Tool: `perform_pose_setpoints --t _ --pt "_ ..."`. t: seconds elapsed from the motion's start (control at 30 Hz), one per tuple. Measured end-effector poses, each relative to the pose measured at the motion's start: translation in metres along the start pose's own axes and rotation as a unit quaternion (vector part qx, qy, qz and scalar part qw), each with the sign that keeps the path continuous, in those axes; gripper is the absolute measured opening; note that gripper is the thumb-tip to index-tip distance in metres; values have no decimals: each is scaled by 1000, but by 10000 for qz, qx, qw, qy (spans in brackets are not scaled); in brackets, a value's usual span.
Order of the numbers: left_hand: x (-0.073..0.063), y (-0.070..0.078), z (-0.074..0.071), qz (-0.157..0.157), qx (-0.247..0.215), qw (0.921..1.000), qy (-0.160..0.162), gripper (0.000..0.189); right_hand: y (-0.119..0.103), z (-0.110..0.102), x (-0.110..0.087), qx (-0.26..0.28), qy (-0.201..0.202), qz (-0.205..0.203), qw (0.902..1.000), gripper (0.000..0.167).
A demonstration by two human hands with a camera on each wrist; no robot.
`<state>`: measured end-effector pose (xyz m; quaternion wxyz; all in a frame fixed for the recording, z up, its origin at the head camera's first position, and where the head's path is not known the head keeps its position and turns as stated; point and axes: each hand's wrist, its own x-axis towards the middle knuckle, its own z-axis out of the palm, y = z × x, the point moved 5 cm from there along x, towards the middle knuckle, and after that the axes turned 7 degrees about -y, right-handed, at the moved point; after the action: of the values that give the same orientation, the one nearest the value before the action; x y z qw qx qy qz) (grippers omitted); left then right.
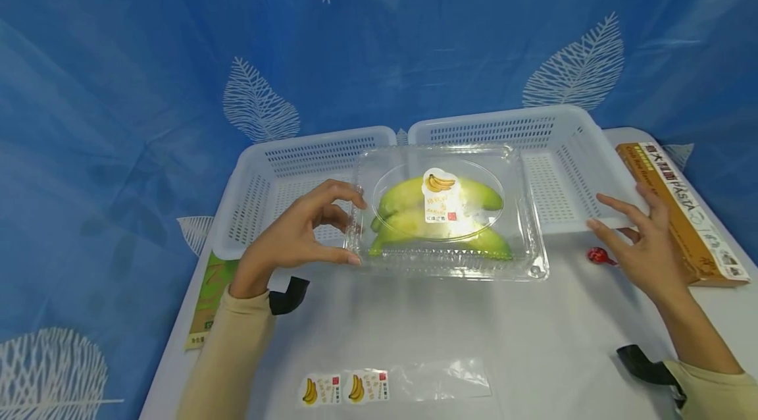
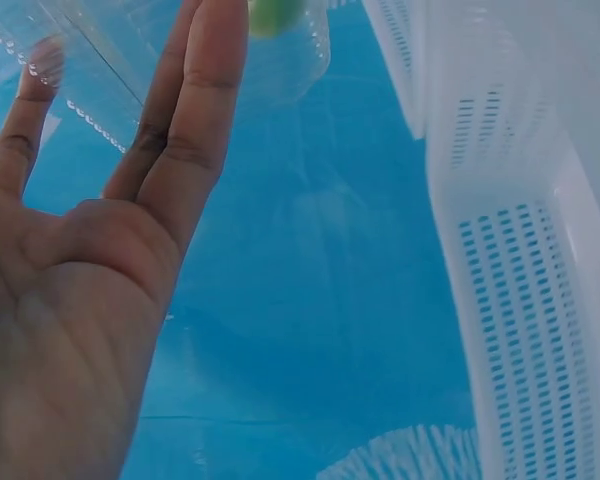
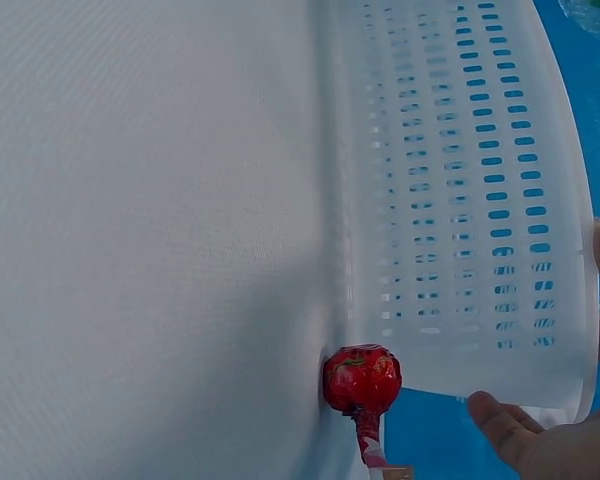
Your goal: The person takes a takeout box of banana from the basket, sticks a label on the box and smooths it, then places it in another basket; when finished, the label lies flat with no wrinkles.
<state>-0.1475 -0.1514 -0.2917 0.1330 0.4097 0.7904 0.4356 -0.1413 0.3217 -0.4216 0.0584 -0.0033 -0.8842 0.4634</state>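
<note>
A clear plastic clamshell box point(image 1: 530, 249) is held up over the table, tilted toward the head camera. Inside lie greenish-yellow bananas point(image 1: 408, 229), and a banana sticker point(image 1: 438, 199) is on its lid. My left hand point(image 1: 284, 236) grips the box by its left edge, thumb below and fingers above; the left wrist view shows the palm and fingers at the clear plastic point(image 2: 100, 60). To the right, apart from the box, my right hand point(image 1: 648, 252) has its fingers spread and holds nothing. It hovers by the right basket's corner; whether it touches is unclear.
Behind the box stand two white baskets, left point(image 1: 245, 196) and right point(image 1: 592, 150). A red lollipop point(image 1: 599, 255) lies near the right basket. A pasta box point(image 1: 687, 216) is at far right, a green packet point(image 1: 216, 298) at left, and a banana sticker strip point(image 1: 438, 380) in front.
</note>
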Motion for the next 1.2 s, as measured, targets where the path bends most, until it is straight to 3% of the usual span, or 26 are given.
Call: perform_pose_setpoints --t 0.2,0.4,0.57,0.93,1.2 --pt "18 -15 -1 -116 -375 9992 -18 66 -2 0 0 5 -18 -70 10000 51" --pt "36 -29 -3 -614 -575 9964 -54 65 -2 1 0 -21 -84 -146 9999 51" --pt "54 -36 -3 -832 -830 9928 -236 63 0 1 0 -36 -181 -21 9998 53" --pt "97 -57 6 -1373 -1533 9774 -476 58 0 -3 1 -12 -214 -91 9997 53" --pt "129 -69 18 -1544 -1545 9735 -678 57 2 -1 1 4 -208 -46 9998 52"
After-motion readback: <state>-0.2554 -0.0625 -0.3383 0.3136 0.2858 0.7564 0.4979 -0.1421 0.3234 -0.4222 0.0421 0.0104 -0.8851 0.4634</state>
